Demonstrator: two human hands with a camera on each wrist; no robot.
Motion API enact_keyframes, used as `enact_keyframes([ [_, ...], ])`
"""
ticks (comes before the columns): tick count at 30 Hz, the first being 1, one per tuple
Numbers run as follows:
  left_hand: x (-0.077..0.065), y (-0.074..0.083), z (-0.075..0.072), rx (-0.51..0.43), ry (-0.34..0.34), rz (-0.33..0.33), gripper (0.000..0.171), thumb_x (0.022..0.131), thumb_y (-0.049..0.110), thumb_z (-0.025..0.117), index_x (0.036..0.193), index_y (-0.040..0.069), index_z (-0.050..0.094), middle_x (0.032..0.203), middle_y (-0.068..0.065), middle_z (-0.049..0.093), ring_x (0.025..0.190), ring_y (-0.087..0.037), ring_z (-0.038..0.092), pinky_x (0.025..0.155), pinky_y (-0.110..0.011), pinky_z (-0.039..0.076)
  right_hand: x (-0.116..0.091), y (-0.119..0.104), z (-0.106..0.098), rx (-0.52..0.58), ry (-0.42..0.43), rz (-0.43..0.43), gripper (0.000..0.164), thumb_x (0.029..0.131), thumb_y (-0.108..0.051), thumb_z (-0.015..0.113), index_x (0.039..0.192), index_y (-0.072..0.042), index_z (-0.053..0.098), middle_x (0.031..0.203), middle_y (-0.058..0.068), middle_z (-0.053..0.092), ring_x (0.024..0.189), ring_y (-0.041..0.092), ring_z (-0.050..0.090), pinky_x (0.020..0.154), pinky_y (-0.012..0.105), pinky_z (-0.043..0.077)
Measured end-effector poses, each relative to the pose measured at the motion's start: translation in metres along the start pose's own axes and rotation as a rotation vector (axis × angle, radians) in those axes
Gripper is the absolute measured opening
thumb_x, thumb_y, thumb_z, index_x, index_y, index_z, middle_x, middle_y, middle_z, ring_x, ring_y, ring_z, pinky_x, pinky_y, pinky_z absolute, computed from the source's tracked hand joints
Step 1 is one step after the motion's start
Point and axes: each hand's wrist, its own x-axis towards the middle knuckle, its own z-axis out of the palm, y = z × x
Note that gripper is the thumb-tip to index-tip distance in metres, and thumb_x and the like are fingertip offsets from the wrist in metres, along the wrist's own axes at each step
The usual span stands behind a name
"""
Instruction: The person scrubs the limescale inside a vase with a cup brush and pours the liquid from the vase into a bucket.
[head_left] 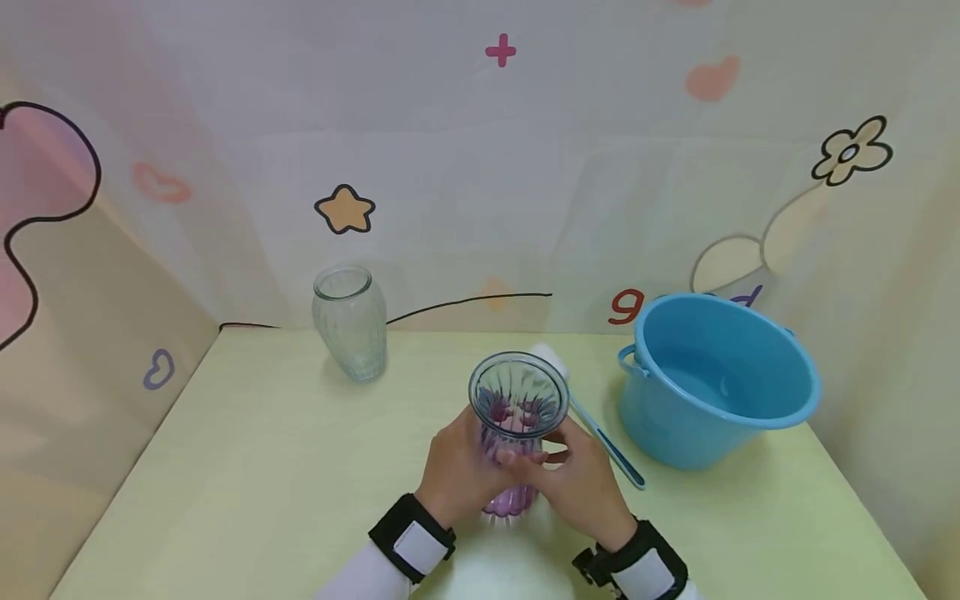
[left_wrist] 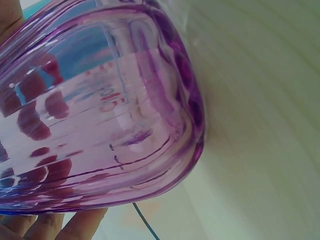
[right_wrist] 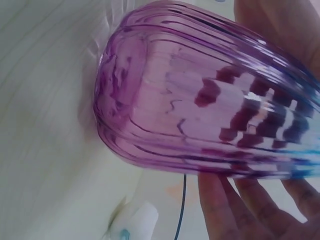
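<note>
A ribbed glass vase [head_left: 517,400], tinted purple low down and bluish toward its rim, stands upright near the middle of the table. My left hand [head_left: 462,467] grips its left side, and my right hand [head_left: 581,479] grips it from the right, with the thumbs meeting at the front. Through the purple glass [left_wrist: 145,100] in the left wrist view, fingers show behind the vase. In the right wrist view the vase's lower part [right_wrist: 150,95] appears close to the table top, fingers curving round its far side. Whether its base touches the table I cannot tell.
A clear glass vase [head_left: 350,329] stands at the back left. Behind the held vase lies a brush with a white head [head_left: 550,358] and blue handle [head_left: 611,446]. A blue bucket [head_left: 693,433] stands at the right. A printed curtain [head_left: 450,167] hangs behind the pale table [head_left: 300,467].
</note>
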Motion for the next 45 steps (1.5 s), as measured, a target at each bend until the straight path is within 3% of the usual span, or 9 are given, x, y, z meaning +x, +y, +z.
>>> enact_keyframes([
  [6,0.0,0.001,0.0,-0.01,-0.016,-0.049,0.079,0.075,0.055,0.088,0.136,0.019,0.052,0.121,-0.003,0.074,0.107,-0.022,0.074,0.088,-0.042,0.061,0.002,0.003,-0.014,0.015,-0.129,-0.014,0.054,0.096,-0.033,0.075,0.143,-0.016,0.057,0.139,0.008,0.066,0.125,0.032,0.065,0.089,0.036,0.061],
  [13,-0.001,0.001,-0.001,0.0,-0.016,-0.028,0.078,0.074,0.043,0.092,0.135,0.015,0.052,0.12,-0.005,0.074,0.106,-0.023,0.074,0.089,-0.045,0.061,0.001,0.004,-0.027,-0.003,-0.207,-0.038,0.05,0.1,-0.041,0.068,0.144,-0.021,0.056,0.139,0.004,0.067,0.124,0.029,0.065,0.09,0.038,0.058],
  [21,-0.001,0.003,-0.001,-0.023,-0.019,-0.069,0.077,0.076,0.047,0.089,0.136,0.017,0.05,0.122,-0.005,0.074,0.108,-0.024,0.073,0.091,-0.045,0.061,0.001,0.012,-0.04,-0.036,-0.167,-0.033,0.042,0.099,-0.038,0.069,0.136,-0.019,0.065,0.131,0.004,0.07,0.118,0.033,0.067,0.089,0.041,0.056],
  [29,0.0,0.005,0.0,-0.019,-0.041,-0.103,0.088,0.077,0.058,0.086,0.144,0.019,0.044,0.129,-0.005,0.071,0.113,-0.025,0.073,0.093,-0.048,0.061,0.0,0.028,-0.058,-0.119,-0.09,0.005,0.048,0.098,-0.041,0.07,0.138,-0.016,0.062,0.137,0.011,0.065,0.118,0.03,0.066,0.086,0.033,0.058],
  [39,0.0,0.004,0.001,-0.021,-0.037,-0.107,0.087,0.077,0.061,0.085,0.143,0.02,0.045,0.128,-0.003,0.071,0.112,-0.024,0.073,0.091,-0.046,0.062,-0.001,0.042,-0.075,-0.287,-0.064,0.062,0.062,0.099,-0.047,0.067,0.144,-0.005,0.056,0.145,0.02,0.059,0.127,0.043,0.061,0.093,0.054,0.059],
  [45,-0.001,-0.002,0.003,-0.006,-0.017,-0.086,0.088,0.077,0.063,0.084,0.142,0.019,0.045,0.125,-0.004,0.072,0.11,-0.023,0.073,0.09,-0.045,0.062,-0.002,0.053,-0.075,-0.47,-0.028,0.027,0.057,0.097,-0.032,0.072,0.142,0.0,0.057,0.135,0.024,0.064,0.122,0.044,0.062,0.098,0.063,0.052],
])
